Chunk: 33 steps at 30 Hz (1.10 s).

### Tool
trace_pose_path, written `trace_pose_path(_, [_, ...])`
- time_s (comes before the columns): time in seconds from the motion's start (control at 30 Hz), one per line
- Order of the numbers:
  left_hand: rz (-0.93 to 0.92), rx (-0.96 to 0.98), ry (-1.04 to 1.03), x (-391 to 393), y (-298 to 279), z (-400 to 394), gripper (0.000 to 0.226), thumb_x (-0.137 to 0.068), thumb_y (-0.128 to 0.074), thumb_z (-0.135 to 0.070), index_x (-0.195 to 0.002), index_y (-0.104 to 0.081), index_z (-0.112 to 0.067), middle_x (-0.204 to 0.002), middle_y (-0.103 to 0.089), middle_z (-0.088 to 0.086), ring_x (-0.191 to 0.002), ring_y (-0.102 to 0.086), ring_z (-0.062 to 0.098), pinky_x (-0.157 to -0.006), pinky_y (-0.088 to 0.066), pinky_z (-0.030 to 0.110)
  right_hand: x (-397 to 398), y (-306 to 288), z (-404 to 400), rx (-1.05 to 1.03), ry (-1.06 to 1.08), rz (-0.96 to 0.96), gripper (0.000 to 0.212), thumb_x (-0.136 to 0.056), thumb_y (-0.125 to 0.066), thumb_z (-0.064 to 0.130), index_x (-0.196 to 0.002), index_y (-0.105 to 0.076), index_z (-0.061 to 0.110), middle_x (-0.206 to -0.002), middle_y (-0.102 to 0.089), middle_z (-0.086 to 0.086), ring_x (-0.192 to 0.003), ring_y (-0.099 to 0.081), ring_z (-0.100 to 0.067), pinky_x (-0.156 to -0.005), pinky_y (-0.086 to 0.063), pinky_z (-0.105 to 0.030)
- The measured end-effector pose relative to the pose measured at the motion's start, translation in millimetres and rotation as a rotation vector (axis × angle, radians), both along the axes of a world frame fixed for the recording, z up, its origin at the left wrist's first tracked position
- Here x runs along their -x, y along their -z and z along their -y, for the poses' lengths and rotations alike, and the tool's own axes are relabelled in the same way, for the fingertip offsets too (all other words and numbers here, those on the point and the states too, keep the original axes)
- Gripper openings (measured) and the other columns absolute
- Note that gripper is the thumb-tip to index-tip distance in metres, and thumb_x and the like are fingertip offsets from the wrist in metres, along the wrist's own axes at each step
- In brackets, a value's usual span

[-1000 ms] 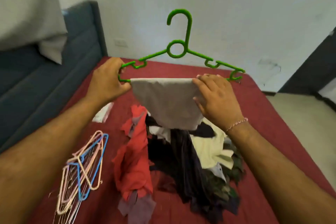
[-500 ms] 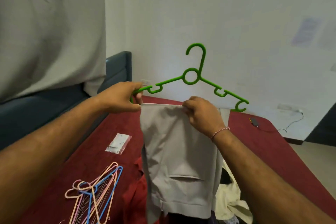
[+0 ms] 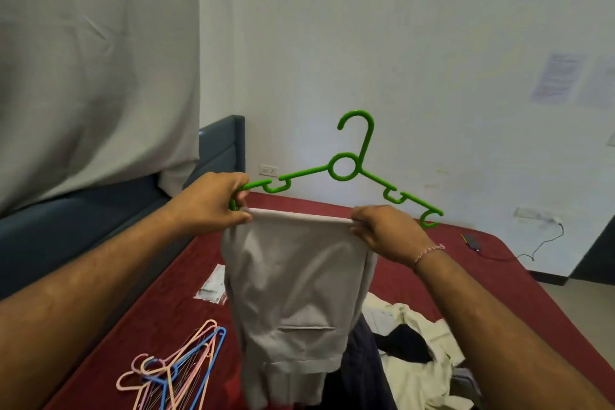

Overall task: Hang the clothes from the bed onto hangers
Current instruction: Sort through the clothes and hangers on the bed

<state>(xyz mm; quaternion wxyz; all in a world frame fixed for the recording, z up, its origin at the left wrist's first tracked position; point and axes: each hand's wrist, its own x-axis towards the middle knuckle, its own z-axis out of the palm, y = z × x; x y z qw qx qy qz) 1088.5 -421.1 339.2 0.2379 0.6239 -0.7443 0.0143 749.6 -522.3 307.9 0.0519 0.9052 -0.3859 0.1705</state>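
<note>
At the far left a grey curtain [image 3: 93,60] hangs over a blue headboard [image 3: 219,143]. Low on the red bed [image 3: 159,303] lie spare hangers [image 3: 179,373], pink and blue, in a loose heap. The left hand [image 3: 213,203] is curled around the left end of the green hanger [image 3: 346,170], held up above the bed with its hook upward. Grey trousers [image 3: 296,293] are draped over its bottom bar and hang down between the hands. The right hand [image 3: 389,233] pinches the trousers' fold at the bar, near the hanger's right end. Below it, more clothes [image 3: 412,349], white and dark, lie piled on the bed. A cable [image 3: 545,243] trails at the bed's far right corner.
</note>
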Motion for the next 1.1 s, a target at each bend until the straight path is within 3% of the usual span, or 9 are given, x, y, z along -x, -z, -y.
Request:
trace_pose_path(0.23, [0.047, 0.024, 0.031, -4.9, -13.8, 4.3, 0.039, -0.08, -0.088, -0.03, -0.077, -0.049, -0.026, -0.074, -0.065, -0.01, -0.069, -0.06, 0.009, -0.061, -0.045, 0.029, 32.0, 20.7, 15.6, 0.135, 0.053, -0.137, 0.039, -0.094, -0.055, 0.001, -0.126, -0.064, 0.023, -0.122, -0.07, -0.001, -0.111, -0.066, -0.021, -0.095, -0.057, -0.036])
trace_pose_path(0.4, [-0.016, 0.067, 0.021, -32.3, -23.7, 4.1, 0.043, -0.077, -0.091, -0.027, -0.076, -0.048, -0.021, -0.078, -0.072, -0.02, -0.072, -0.065, 0.001, -0.063, -0.047, 0.028, 62.3, 9.4, -0.7, 0.712, -0.031, 0.299, 0.043, -0.093, -0.071, 0.022, -0.133, -0.057, 0.016, -0.132, -0.058, -0.009, -0.119, -0.056, -0.031, -0.098, -0.047, -0.046])
trace_pose_path(0.47, [-0.027, 0.048, 0.053, -44.6, -27.2, -0.5, 0.041, -0.076, -0.092, -0.025, -0.078, -0.052, -0.016, -0.081, -0.072, -0.026, -0.073, -0.067, -0.001, -0.065, -0.051, 0.03, 69.7, -8.0, -0.6, 0.543, 0.016, 0.464, 0.053, -0.09, -0.074, 0.037, -0.136, -0.057, 0.016, -0.134, -0.059, -0.004, -0.121, -0.056, -0.024, -0.1, -0.046, -0.044])
trace_pose_path(0.57, [-0.033, 0.007, 0.094, -55.9, -29.8, -5.5, 0.037, -0.077, -0.092, -0.021, -0.081, -0.057, -0.011, -0.08, -0.071, -0.025, -0.072, -0.066, 0.002, -0.065, -0.052, 0.026, 67.6, -27.2, -0.8, -0.042, -0.067, 0.588, 0.03, -0.096, -0.069, 0.039, -0.116, -0.069, 0.017, -0.103, -0.075, 0.003, -0.09, -0.072, -0.01, -0.084, -0.06, -0.047])
trace_pose_path(0.63, [-0.025, 0.02, 0.091, -63.7, -30.0, -9.8, 0.036, -0.076, -0.092, -0.019, -0.08, -0.057, -0.01, -0.078, -0.069, -0.026, -0.07, -0.064, 0.001, -0.062, -0.047, 0.018, 57.6, -32.7, -5.7, -0.262, -0.151, 0.658, 0.021, -0.095, -0.064, 0.032, -0.101, -0.072, 0.014, -0.074, -0.074, -0.009, -0.063, -0.074, -0.021, -0.065, -0.061, -0.053])
trace_pose_path(0.7, [-0.034, 0.014, 0.088, -76.3, -28.3, -17.7, 0.037, -0.075, -0.093, -0.017, -0.077, -0.056, -0.01, -0.074, -0.067, -0.027, -0.068, -0.063, 0.0, -0.059, -0.043, 0.013, 46.3, -35.8, -16.3, -0.388, -0.224, 0.671, 0.022, -0.094, -0.064, 0.028, -0.096, -0.073, 0.008, -0.07, -0.073, -0.015, -0.054, -0.071, -0.031, -0.056, -0.061, -0.049])
trace_pose_path(0.8, [-0.035, -0.023, 0.064, -103.6, -28.0, -40.5, 0.04, -0.073, -0.094, -0.03, -0.075, -0.058, -0.013, -0.074, -0.068, -0.02, -0.07, -0.065, 0.004, -0.061, -0.046, 0.02, 20.6, -44.2, -32.4, -0.47, -0.301, 0.617, 0.025, -0.094, -0.064, 0.027, -0.091, -0.074, 0.004, -0.071, -0.075, -0.014, -0.055, -0.072, -0.033, -0.055, -0.061, -0.042])
trace_pose_path(1.0, [-0.021, -0.055, -0.122, -167.0, -40.0, -104.5, 0.08, -0.05, -0.071, -0.093, -0.081, -0.058, -0.021, -0.08, -0.07, -0.014, -0.073, -0.066, 0.01, -0.068, -0.053, 0.032, -62.5, -62.1, -59.2, -0.489, -0.417, 0.602, 0.035, -0.098, -0.054, 0.032, -0.084, -0.066, 0.002, -0.064, -0.072, -0.014, -0.048, -0.068, -0.034, -0.047, -0.057, -0.044])
trace_pose_path(1.1, [0.187, 0.401, -0.294, -181.7, -41.6, -155.6, 0.088, -0.064, -0.067, -0.09, -0.118, -0.06, -0.022, -0.12, -0.065, -0.007, -0.108, -0.064, 0.026, -0.09, -0.048, 0.041, -116.7, -60.7, -83.8, -0.397, -0.481, 0.675, 0.035, -0.101, -0.053, 0.031, -0.076, -0.061, 0.008, -0.058, -0.067, -0.011, -0.039, -0.06, -0.024, -0.042, -0.048, -0.028])
